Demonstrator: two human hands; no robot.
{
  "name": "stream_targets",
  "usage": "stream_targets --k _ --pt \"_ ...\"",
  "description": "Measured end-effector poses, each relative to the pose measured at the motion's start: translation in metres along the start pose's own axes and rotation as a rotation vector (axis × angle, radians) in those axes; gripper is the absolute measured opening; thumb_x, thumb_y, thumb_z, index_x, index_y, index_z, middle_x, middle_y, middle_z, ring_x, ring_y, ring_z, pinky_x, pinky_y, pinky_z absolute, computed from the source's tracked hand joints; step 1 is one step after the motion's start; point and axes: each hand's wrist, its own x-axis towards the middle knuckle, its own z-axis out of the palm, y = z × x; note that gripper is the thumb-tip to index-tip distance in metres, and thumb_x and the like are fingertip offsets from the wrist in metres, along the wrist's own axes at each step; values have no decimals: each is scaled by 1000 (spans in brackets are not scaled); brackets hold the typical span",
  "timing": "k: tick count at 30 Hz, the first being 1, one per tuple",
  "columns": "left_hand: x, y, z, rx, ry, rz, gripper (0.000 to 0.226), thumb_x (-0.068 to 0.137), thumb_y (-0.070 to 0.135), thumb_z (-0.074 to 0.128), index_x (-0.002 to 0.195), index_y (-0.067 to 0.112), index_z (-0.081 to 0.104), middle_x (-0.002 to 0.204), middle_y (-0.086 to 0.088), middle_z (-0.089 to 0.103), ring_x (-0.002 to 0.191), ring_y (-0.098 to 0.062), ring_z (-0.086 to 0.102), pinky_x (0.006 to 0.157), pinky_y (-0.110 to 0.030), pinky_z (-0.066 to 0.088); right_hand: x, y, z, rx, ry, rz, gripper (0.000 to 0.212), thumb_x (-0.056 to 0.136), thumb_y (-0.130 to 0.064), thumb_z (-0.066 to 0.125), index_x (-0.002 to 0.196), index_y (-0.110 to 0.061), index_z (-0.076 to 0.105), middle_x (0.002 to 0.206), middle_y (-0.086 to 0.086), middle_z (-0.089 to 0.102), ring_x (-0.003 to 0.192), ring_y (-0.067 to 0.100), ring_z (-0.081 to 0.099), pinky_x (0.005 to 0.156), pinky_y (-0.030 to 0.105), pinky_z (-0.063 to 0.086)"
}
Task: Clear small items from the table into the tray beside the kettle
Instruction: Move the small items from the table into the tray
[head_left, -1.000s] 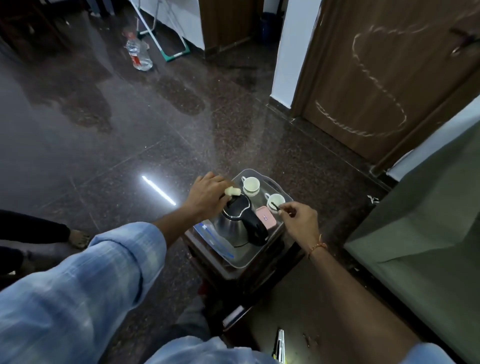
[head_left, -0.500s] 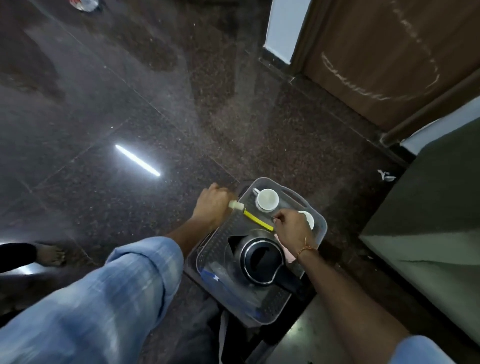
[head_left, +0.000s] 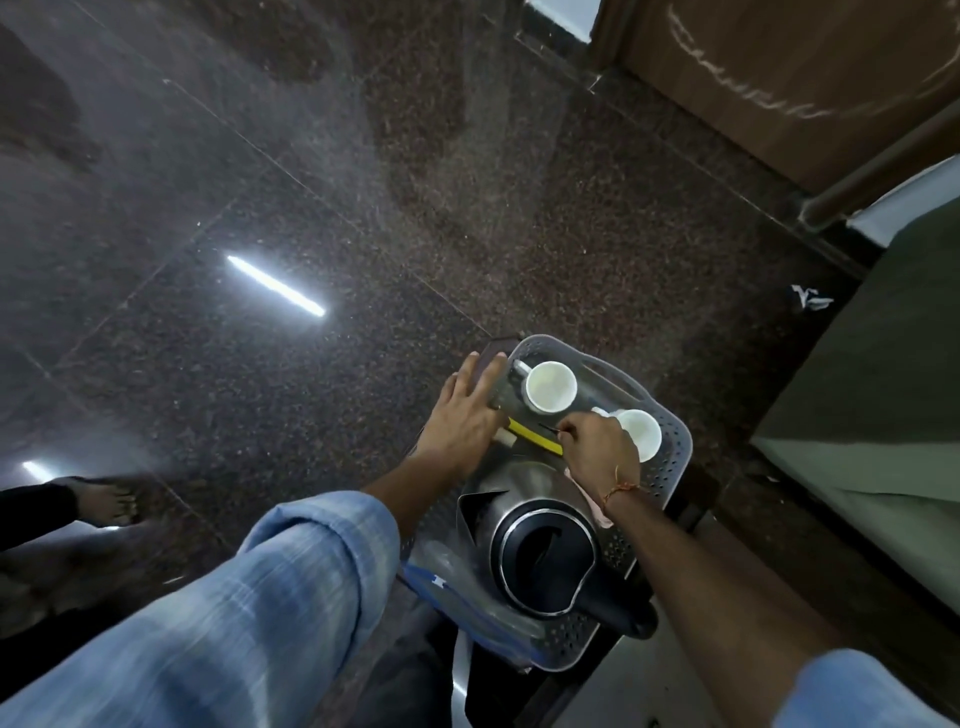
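Observation:
A grey perforated tray (head_left: 672, 470) sits on a small dark table. It holds a steel kettle (head_left: 543, 551) with a black lid and two white cups (head_left: 550, 387) (head_left: 641, 431). A yellow tube (head_left: 535, 440) with a white cap lies in the tray between my hands. My left hand (head_left: 467, 415) rests with fingers spread on the tray's left rim, next to the tube's cap. My right hand (head_left: 600, 449) pinches a thin dark stick (head_left: 548, 427) just above the tube. A pink item (head_left: 587, 499) is mostly hidden under my right wrist.
A clear bag with blue stripes (head_left: 467, 592) lies in the tray's near end. Another person's sandalled foot (head_left: 104, 501) stands on the dark polished floor at left. A green mattress (head_left: 883, 415) fills the right side, and a brown door (head_left: 779, 78) is at top right.
My left hand has let go of the yellow tube, which now lies in the tray, and its fingers have spread. My right hand moved to the tube, still pinching the thin stick.

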Motion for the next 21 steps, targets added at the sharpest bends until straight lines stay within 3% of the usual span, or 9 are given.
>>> stream_targets --k 10,16,21 --pt "3 2 16 12 34 -46 17 93 29 57 106 27 68 162 -7 -15 148 -41 -7 119 -56 16 7 2 8 -21 -49 -2 24 90 -22 52 105 -24 71 108 6 72 104 30 64 81 37 52" --pt "-9 -2 5 -17 45 38 28 89 32 62 117 35 64 163 -10 -14 147 -44 -9 119 -59 10 -9 0 -10 61 0 -13 25 88 -20 54 103 -25 74 107 1 73 102 27 65 82 35 52" --pt "-23 4 -32 5 20 44 42 86 48 42 120 34 64 163 -12 -9 147 -44 -10 118 -58 8 -35 2 -36 119 69 -30 26 89 -19 53 104 -23 74 108 1 73 103 25 65 84 36 54"
